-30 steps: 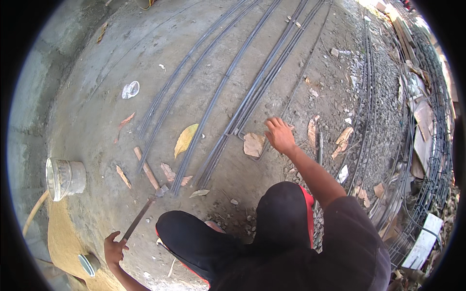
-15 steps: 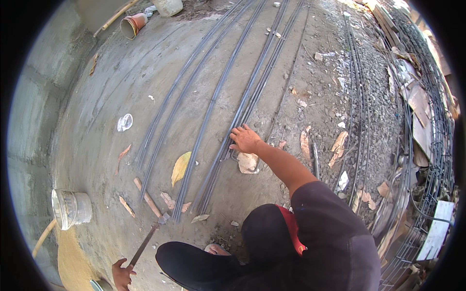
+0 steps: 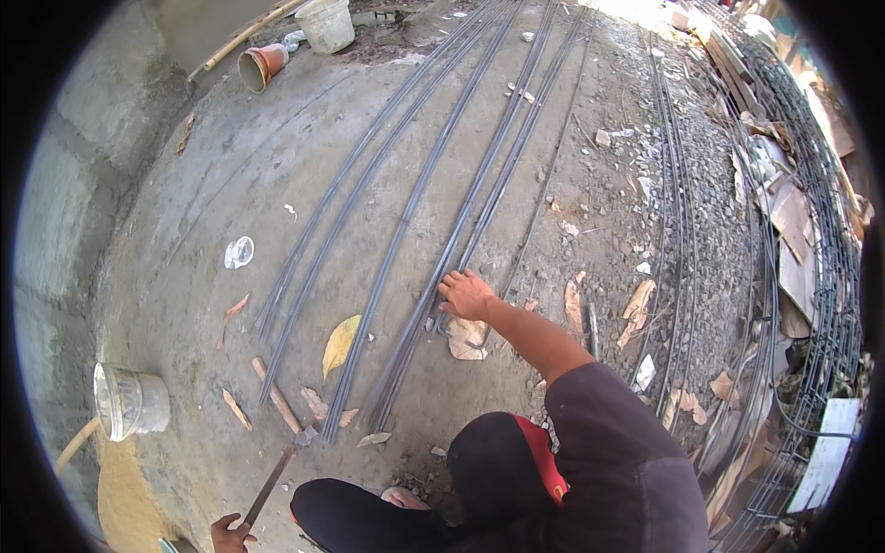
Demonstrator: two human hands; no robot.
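My right hand [image 3: 467,295] reaches forward, its fingers bent over a bundle of thin steel rods [image 3: 502,180]. Under my palm and fingers part of the rods is hidden. Just left of it runs another bundle of steel rods [image 3: 458,224], close beside the first. My left hand [image 3: 229,535], low at the left, is closed around the near end of a dark flat metal bar [image 3: 269,488]. The far end of that bar meets the head of a hammer [image 3: 277,396] with a wooden handle, lying on the ground by the rod ends.
More rod bundles [image 3: 406,207] lie lengthwise to the left. A yellow leaf [image 3: 341,346] and a clear plastic cup [image 3: 239,252] are on the ground. A whitish bucket [image 3: 143,402] stands near the left wall. Gravel [image 3: 714,221] and stacked rebar [image 3: 830,249] line the right side.
The bundle under my right hand now lies further apart from its left neighbour. My left hand still grips the bar, lower in the view. The whole view has shifted slightly.
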